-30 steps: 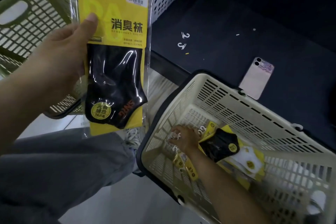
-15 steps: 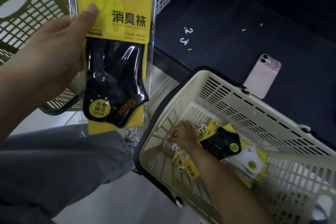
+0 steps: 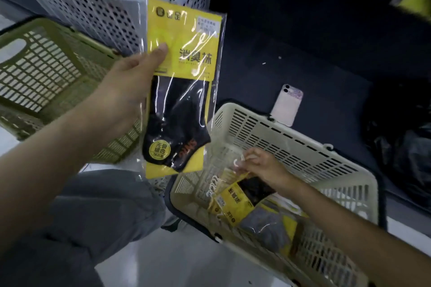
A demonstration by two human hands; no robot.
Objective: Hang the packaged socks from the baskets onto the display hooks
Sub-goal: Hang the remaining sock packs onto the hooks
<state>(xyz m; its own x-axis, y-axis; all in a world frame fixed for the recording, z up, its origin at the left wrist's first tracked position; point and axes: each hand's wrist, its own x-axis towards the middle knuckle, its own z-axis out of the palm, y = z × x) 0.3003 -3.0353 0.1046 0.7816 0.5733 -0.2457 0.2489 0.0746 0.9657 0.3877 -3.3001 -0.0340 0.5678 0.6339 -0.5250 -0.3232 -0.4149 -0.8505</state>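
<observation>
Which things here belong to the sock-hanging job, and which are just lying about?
Job: left hand, gripping held sock pack; right hand, pinching loose sock packs; cream basket.
Lying about: phone; white perforated bin; green basket.

Bright yellow on the card of the sock pack (image 3: pixel 184 58), black on the sock inside, with orange lettering. Cream with slotted walls on the near basket (image 3: pixel 291 144), olive green on the left basket (image 3: pixel 46 65). Pale grey dotted with round holes on the bin (image 3: pixel 88 7). Pink on the phone (image 3: pixel 288 106) — grey on the trousers (image 3: pixel 93 216).
</observation>
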